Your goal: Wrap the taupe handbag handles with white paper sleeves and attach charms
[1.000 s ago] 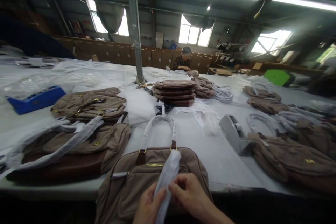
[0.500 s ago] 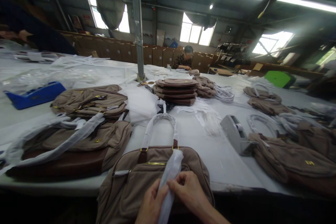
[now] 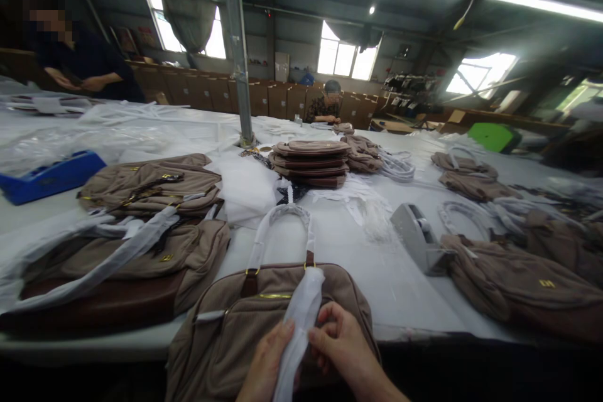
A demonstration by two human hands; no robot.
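At bottom middle, the left hand (image 3: 266, 359) holds the wrap (image 3: 304, 306) on the bag (image 3: 240, 340); the right hand (image 3: 345, 347), curled narrow, touches it.

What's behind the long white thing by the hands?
A brown bag; its gold zip shows beside the white wrap. The part right behind the wrap is covered, so I can't see that.

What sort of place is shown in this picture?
Probably a bag workshop or factory: a stack of similar brown bags, a grey tape dispenser and a row of cardboard boxes behind.
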